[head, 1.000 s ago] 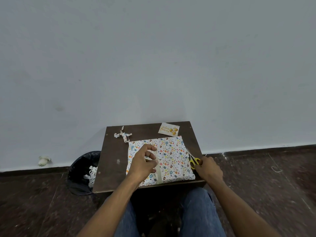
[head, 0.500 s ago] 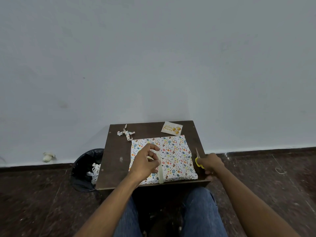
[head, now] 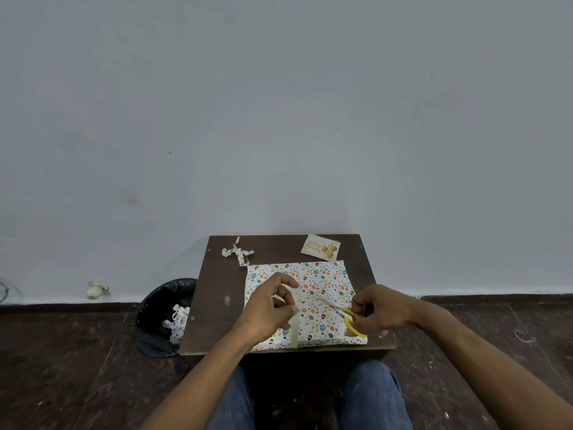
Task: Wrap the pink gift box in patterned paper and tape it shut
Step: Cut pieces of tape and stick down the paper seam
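Small dark wooden table (head: pixel 217 305) against pale grey wall (head: pixel 279 103); birthday card (head: pixel 320 251) with gold balloons at far edge, ahead of right hand; twisted scrap of patterned paper (head: pixel 238 253) at far edge, ahead and left of left hand. Black-lined bin (head: pixel 161 318) on floor, left of left hand, holding crumpled paper offcuts (head: pixel 177 321); small whitish object (head: pixel 97 289) at wall base further left, too blurred to identify. Dark speckled floor (head: pixel 62 367); blue jeans (head: pixel 372 398) below table edge.

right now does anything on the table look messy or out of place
Only a crumpled scrap of patterned paper lying loose at the table's far left corner, apart from the wrapped box. The birthday card sits askew at the far edge.
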The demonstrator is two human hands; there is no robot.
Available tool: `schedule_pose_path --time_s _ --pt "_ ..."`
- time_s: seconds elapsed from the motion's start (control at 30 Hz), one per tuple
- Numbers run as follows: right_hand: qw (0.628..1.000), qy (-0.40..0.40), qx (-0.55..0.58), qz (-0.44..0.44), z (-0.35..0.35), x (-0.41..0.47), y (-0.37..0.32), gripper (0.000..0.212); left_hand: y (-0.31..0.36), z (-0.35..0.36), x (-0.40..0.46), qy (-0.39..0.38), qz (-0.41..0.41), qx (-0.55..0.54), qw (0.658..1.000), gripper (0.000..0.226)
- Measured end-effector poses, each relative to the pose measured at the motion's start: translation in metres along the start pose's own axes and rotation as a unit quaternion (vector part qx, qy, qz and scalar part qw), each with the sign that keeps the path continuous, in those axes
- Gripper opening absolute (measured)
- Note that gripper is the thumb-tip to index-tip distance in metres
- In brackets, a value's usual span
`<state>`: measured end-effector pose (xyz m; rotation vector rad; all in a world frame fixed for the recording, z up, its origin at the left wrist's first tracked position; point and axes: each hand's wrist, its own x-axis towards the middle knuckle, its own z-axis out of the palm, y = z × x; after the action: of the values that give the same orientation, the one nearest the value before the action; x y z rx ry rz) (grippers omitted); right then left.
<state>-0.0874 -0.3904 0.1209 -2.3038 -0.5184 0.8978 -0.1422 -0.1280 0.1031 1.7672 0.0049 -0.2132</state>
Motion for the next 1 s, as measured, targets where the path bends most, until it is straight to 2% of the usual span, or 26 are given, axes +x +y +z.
schedule_pose_path --time_s 0.1,0.23,0.3,0.57,0.77,1.0 --pt "0.995 -0.016 -0.097 -0.026 0.001 0.005 -0.012 0.029 0.001 -0.001 -0.001 -0.013 0.003 0.001 1.000 0.032" --pt "0.990 -0.010 -0.140 -0.028 0.005 0.015 -0.016 0.030 0.002 0.001 -0.003 -0.032 0.009 -0.001 0.999 0.033" --pt "0.989 -0.017 -0.144 -0.032 0.006 0.018 -0.016 0.035 0.002 0.001 -0.004 -0.037 0.010 -0.003 0.999 0.035" --pt "0.990 -0.013 -0.134 -0.051 0.013 0.019 -0.019 0.024 -0.001 0.002 -0.003 -0.038 0.000 -0.003 0.999 0.035" --pt "0.987 0.003 -0.143 -0.074 0.016 0.022 -0.014 0.027 -0.004 0.003 -0.001 -0.036 -0.008 -0.008 0.999 0.035" --pt "0.993 -0.010 -0.096 -0.075 0.016 0.025 -0.007 0.025 -0.007 0.005 0.000 -0.034 -0.010 -0.009 0.999 0.037"
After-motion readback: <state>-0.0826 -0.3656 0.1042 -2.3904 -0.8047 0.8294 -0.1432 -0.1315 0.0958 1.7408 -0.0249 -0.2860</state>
